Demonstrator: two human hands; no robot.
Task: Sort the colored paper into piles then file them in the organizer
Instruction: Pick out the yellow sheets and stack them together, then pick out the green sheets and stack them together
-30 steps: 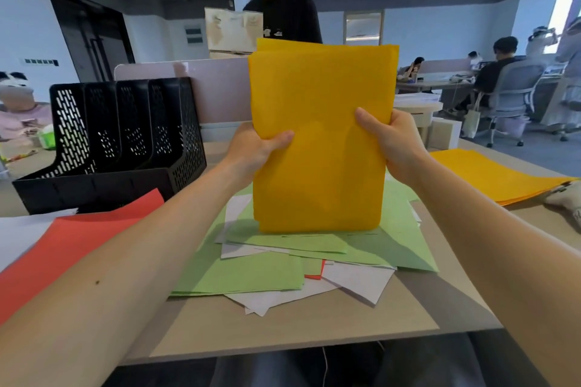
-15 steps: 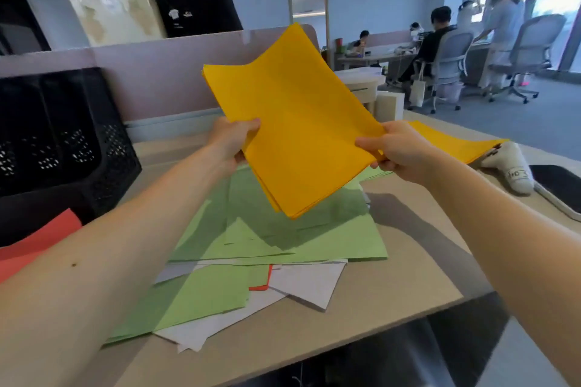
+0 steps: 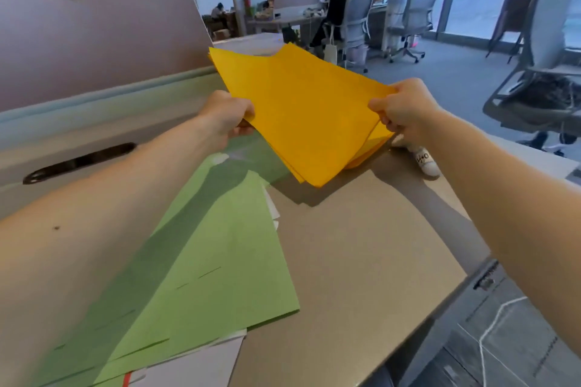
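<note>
Yellow paper, a stack of several sheets (image 3: 308, 116), hangs in the air at the centre of the frame, above the far part of the desk (image 3: 361, 245). It tilts so that its lowest corner points down toward the desk surface. The left hand (image 3: 226, 116) grips the stack's left edge, fingers curled under it. The right hand (image 3: 405, 110) pinches the right-hand corner, thumb on top. More yellow paper (image 3: 367, 152) shows just below the stack's right edge; whether it lies on the desk or belongs to the held stack cannot be told.

Green sheets (image 3: 220, 261) lie fanned across the desk in the lower left of the frame, overlapping one another, partly under the left forearm. White sheets (image 3: 195, 364) poke out beneath them at the bottom edge, and a thin strip of red paper (image 3: 126, 380) shows there too.

Right of the stack, beneath the right wrist, a small white object (image 3: 424, 160) with handwritten marks rests on the desk. A pink partition (image 3: 94, 31) stands along the desk's far side in the upper left, with a dark cable slot (image 3: 78, 162) below it. In the upper right, people sit and stand at other desks among grey office chairs (image 3: 415, 9) beside large windows.
</note>
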